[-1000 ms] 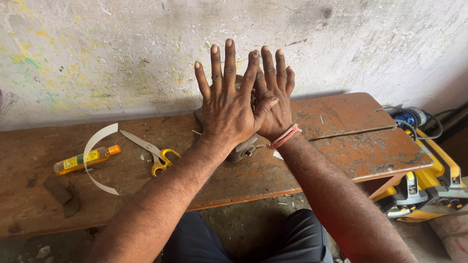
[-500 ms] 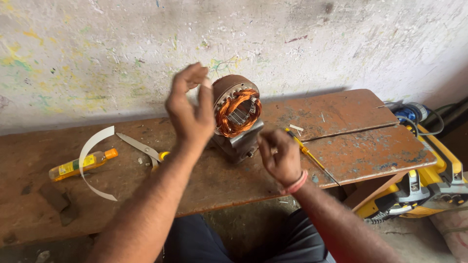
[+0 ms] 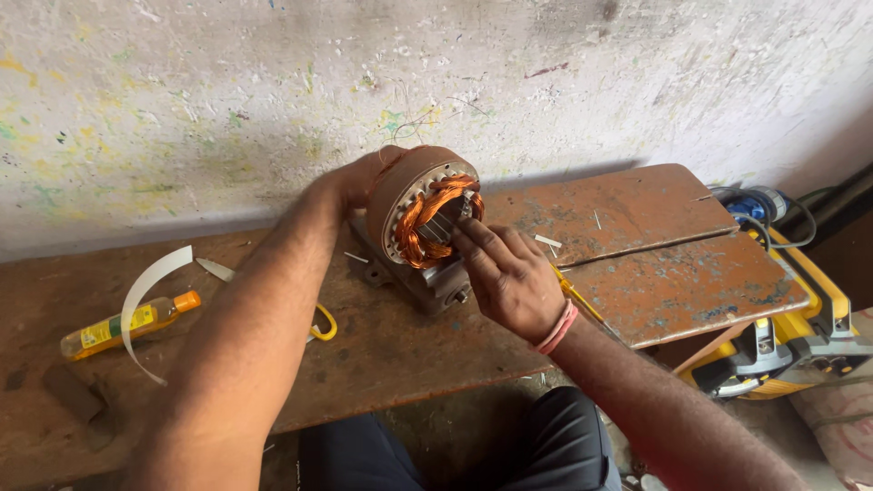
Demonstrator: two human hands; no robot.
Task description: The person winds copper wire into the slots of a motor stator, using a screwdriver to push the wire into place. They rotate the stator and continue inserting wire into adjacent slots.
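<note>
A round brown motor stator (image 3: 411, 186) with orange copper windings (image 3: 420, 223) stands on a wooden bench (image 3: 382, 350), its open face turned toward me. My left hand (image 3: 356, 179) reaches around its far side and grips the casing. My right hand (image 3: 506, 277) rests at the open face, its fingertips pressed on the windings near the core; whether they pinch anything is hidden. A pink band circles my right wrist.
On the bench's left lie a small yellow bottle (image 3: 123, 324) and a curved white strip (image 3: 145, 291). Yellow-handled scissors (image 3: 320, 325) peek from under my left arm. A yellow power tool (image 3: 789, 345) sits at the right. A stained wall is behind.
Both hands were held flat in front of the stator; the left has moved around the casing and gripped it, and the right has come up from the bench to the windings.
</note>
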